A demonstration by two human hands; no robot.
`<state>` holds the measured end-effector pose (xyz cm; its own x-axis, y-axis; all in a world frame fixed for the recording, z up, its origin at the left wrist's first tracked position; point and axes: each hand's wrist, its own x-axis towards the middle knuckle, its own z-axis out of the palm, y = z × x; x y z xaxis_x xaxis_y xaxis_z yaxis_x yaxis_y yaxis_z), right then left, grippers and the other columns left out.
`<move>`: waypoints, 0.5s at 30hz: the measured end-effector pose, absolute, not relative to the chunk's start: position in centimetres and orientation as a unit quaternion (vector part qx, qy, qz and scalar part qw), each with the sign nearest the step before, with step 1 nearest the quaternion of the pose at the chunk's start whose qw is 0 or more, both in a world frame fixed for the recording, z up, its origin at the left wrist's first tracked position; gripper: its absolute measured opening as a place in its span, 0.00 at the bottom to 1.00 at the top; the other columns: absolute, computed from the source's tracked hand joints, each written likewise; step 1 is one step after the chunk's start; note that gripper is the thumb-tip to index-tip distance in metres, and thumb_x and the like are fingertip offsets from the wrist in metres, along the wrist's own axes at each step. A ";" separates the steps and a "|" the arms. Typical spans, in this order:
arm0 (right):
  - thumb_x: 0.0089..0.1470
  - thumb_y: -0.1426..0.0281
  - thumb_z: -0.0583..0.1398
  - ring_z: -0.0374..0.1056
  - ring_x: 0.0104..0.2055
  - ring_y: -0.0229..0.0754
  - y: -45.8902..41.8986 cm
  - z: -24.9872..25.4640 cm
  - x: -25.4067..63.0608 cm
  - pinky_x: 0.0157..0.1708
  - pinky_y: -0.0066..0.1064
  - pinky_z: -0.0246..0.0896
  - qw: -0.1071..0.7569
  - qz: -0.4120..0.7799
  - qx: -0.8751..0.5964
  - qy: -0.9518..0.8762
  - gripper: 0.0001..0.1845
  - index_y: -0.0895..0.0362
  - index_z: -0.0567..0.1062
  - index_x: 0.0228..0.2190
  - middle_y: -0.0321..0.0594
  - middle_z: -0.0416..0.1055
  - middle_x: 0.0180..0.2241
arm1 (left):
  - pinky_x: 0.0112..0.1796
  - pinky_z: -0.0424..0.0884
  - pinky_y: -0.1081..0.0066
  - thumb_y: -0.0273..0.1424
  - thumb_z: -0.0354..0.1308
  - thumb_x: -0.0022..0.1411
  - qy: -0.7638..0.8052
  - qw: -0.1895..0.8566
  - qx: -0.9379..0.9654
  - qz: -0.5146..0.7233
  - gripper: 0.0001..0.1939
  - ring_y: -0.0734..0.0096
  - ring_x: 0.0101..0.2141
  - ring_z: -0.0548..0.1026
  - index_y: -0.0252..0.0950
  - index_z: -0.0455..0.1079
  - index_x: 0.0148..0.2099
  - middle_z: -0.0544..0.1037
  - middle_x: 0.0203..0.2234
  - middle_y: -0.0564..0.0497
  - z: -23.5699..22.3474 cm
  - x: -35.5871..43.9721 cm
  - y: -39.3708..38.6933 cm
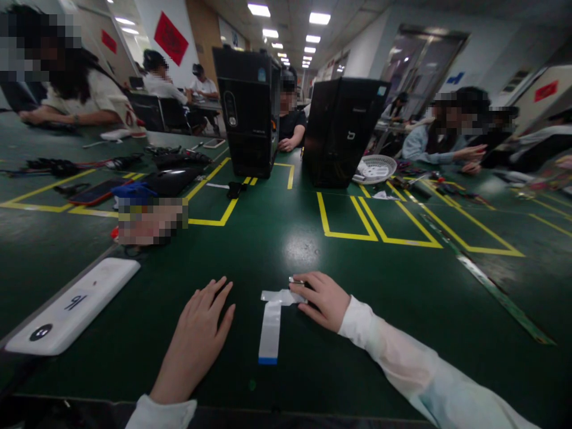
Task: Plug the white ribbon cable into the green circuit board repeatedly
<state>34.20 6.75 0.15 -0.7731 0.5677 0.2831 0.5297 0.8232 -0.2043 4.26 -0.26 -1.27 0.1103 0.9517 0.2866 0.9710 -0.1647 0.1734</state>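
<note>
A white flat ribbon cable (270,333) lies on the green table in a bent L shape, its blue-tipped end toward me. My right hand (324,300) grips the cable's far right end, with the fingers on top and the thumb below. A small shiny metallic edge shows under the fingertips; the rest of that end is hidden. To the left of the cable, apart from it, my left hand (201,333) rests palm down on the table, open, fingers stretched out and nothing in them.
A white power bank-like device (75,307) lies at left. Two black computer towers (245,113) stand ahead. Yellow tape (351,236) marks the green table (210,250). A white basket (375,168), cables (58,167) and a green strip (500,301) lie around. People sit across and at both sides.
</note>
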 end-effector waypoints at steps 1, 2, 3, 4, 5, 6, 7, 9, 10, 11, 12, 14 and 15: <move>0.61 0.64 0.54 0.61 0.55 0.51 6.3 0.3 33.8 0.51 0.48 0.63 0.162 0.063 -0.288 -0.942 0.23 0.58 0.68 0.56 0.51 0.65 0.55 | 0.59 0.61 0.48 0.43 0.43 0.67 -0.647 0.027 -0.744 -0.167 0.27 0.52 0.61 0.64 0.36 0.63 0.63 0.66 0.61 0.42 -1.3 4.3 -0.3; 0.61 0.63 0.55 0.60 0.55 0.51 5.8 0.4 33.5 0.52 0.48 0.62 0.159 0.068 -0.284 -0.943 0.24 0.59 0.67 0.56 0.51 0.65 0.56 | 0.59 0.61 0.48 0.43 0.43 0.67 -0.648 0.025 -0.743 -0.167 0.27 0.52 0.61 0.64 0.36 0.63 0.63 0.67 0.61 0.42 -1.2 4.3 -0.3; 0.61 0.63 0.55 0.60 0.56 0.51 5.5 0.5 33.3 0.52 0.48 0.62 0.157 0.072 -0.281 -0.944 0.24 0.59 0.67 0.56 0.51 0.65 0.56 | 0.58 0.61 0.47 0.43 0.43 0.67 -0.648 0.024 -0.743 -0.167 0.27 0.52 0.61 0.64 0.36 0.63 0.63 0.67 0.61 0.42 -1.2 4.3 -0.3; 0.61 0.62 0.54 0.60 0.56 0.51 5.3 0.6 33.1 0.53 0.48 0.62 0.155 0.076 -0.278 -0.945 0.25 0.59 0.67 0.56 0.51 0.64 0.56 | 0.58 0.61 0.47 0.43 0.43 0.67 -0.647 0.025 -0.744 -0.167 0.27 0.52 0.60 0.64 0.36 0.63 0.63 0.67 0.61 0.42 -1.3 4.3 -0.3; 0.61 0.61 0.54 0.60 0.56 0.51 5.1 0.7 33.0 0.53 0.47 0.61 0.154 0.079 -0.276 -0.946 0.26 0.59 0.67 0.57 0.51 0.64 0.56 | 0.58 0.61 0.47 0.43 0.43 0.67 -0.645 0.026 -0.745 -0.168 0.27 0.52 0.60 0.64 0.36 0.63 0.63 0.67 0.61 0.41 -1.3 4.2 -0.3; 0.61 0.61 0.54 0.60 0.56 0.51 4.9 0.9 32.9 0.53 0.47 0.61 0.151 0.081 -0.274 -0.946 0.26 0.59 0.67 0.57 0.51 0.64 0.57 | 0.58 0.61 0.48 0.43 0.43 0.67 -0.644 0.028 -0.746 -0.169 0.27 0.52 0.60 0.64 0.36 0.63 0.63 0.67 0.61 0.41 -1.3 4.2 -0.3; 0.61 0.60 0.53 0.60 0.56 0.51 4.8 1.0 32.8 0.53 0.47 0.61 0.148 0.082 -0.274 -0.947 0.26 0.59 0.66 0.57 0.51 0.64 0.57 | 0.58 0.61 0.48 0.43 0.43 0.67 -0.642 0.031 -0.747 -0.169 0.27 0.52 0.60 0.65 0.36 0.63 0.62 0.67 0.61 0.41 -1.3 4.2 -0.3; 0.61 0.60 0.53 0.60 0.57 0.51 4.6 1.1 32.8 0.53 0.46 0.61 0.139 0.083 -0.275 -0.948 0.27 0.59 0.65 0.58 0.51 0.64 0.57 | 0.58 0.61 0.48 0.43 0.43 0.67 -0.640 0.037 -0.749 -0.169 0.27 0.52 0.60 0.65 0.35 0.64 0.62 0.67 0.61 0.41 -1.4 4.2 -0.2; 0.62 0.60 0.53 0.60 0.57 0.51 4.6 1.1 32.8 0.53 0.46 0.61 0.136 0.083 -0.273 -0.949 0.28 0.60 0.64 0.59 0.52 0.63 0.57 | 0.58 0.61 0.48 0.43 0.43 0.67 -0.640 0.040 -0.749 -0.167 0.27 0.51 0.60 0.65 0.34 0.64 0.62 0.67 0.61 0.41 -1.4 4.2 -0.2; 0.62 0.59 0.52 0.60 0.57 0.51 4.6 1.1 32.9 0.53 0.45 0.61 0.135 0.083 -0.270 -0.950 0.29 0.60 0.63 0.60 0.52 0.63 0.58 | 0.58 0.61 0.48 0.43 0.43 0.68 -0.639 0.042 -0.750 -0.165 0.28 0.51 0.60 0.64 0.34 0.64 0.62 0.67 0.61 0.41 -1.4 4.2 -0.2; 0.62 0.59 0.51 0.59 0.58 0.50 4.7 1.0 33.0 0.54 0.45 0.61 0.136 0.081 -0.267 -0.951 0.30 0.59 0.61 0.61 0.52 0.62 0.58 | 0.58 0.62 0.48 0.43 0.43 0.68 -0.640 0.043 -0.750 -0.163 0.28 0.51 0.60 0.65 0.34 0.64 0.62 0.67 0.61 0.41 -1.4 4.2 -0.2; 0.63 0.57 0.49 0.58 0.60 0.50 5.3 0.5 33.7 0.55 0.45 0.60 0.146 0.064 -0.268 -0.950 0.32 0.57 0.58 0.63 0.50 0.60 0.60 | 0.58 0.62 0.48 0.43 0.43 0.68 -0.641 0.043 -0.750 -0.158 0.28 0.51 0.60 0.65 0.34 0.64 0.62 0.67 0.60 0.41 -1.4 4.2 -0.2; 0.63 0.55 0.48 0.58 0.60 0.50 5.8 0.2 34.4 0.56 0.45 0.59 0.155 0.044 -0.281 -0.946 0.32 0.56 0.58 0.63 0.49 0.59 0.61 | 0.58 0.62 0.48 0.43 0.42 0.68 -0.642 0.042 -0.749 -0.156 0.28 0.51 0.60 0.65 0.34 0.63 0.62 0.67 0.60 0.41 -1.4 4.2 -0.2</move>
<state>34.35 5.84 0.22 -0.7945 0.5448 0.2682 0.5174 0.8385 -0.1707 4.18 -0.19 -1.40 0.1270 0.9493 0.2877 0.9756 -0.1719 0.1367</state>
